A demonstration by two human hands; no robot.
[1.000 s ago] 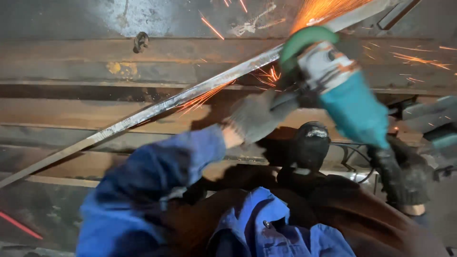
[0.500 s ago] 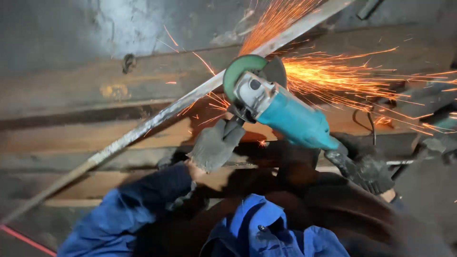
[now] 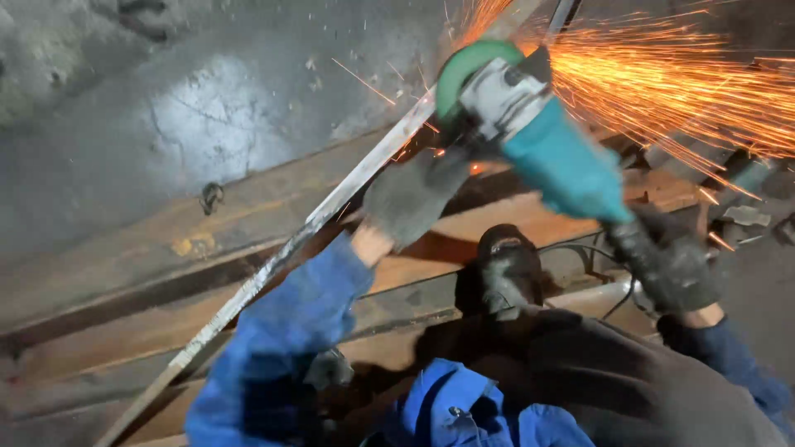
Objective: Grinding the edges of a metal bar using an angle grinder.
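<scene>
Angle grinder [image 3: 542,136]: teal body, grey gear head, green disc guard; held tilted at upper centre, its disc end meeting a long flat steel bar [image 3: 331,207] near the bar's upper end. Orange sparks [image 3: 679,91] stream from the contact point toward the right.

Left hand [image 3: 410,199]: grey work glove, blue sleeve behind it; closed about the grinder's head end, just below the guard. The side handle itself is hidden by the glove.

Right hand [image 3: 671,265]: dark glove, wrapped round the grinder's rear grip at the right, wrist bare above a blue cuff.

Steel bar: narrow, pale, running diagonally from lower left to upper centre, lying across rusty brown beams [image 3: 124,273] stacked side by side.

Boot [image 3: 505,269]: black, toe resting on a beam just below the grinder, between the two arms.

Small dark metal fitting [image 3: 211,197]: on the upper beam edge, well left of the hands.

Concrete floor [image 3: 207,108]: grey, cracked, beyond the beams.

Blue work jacket [image 3: 464,414] and dark trousers: bottom edge.
</scene>
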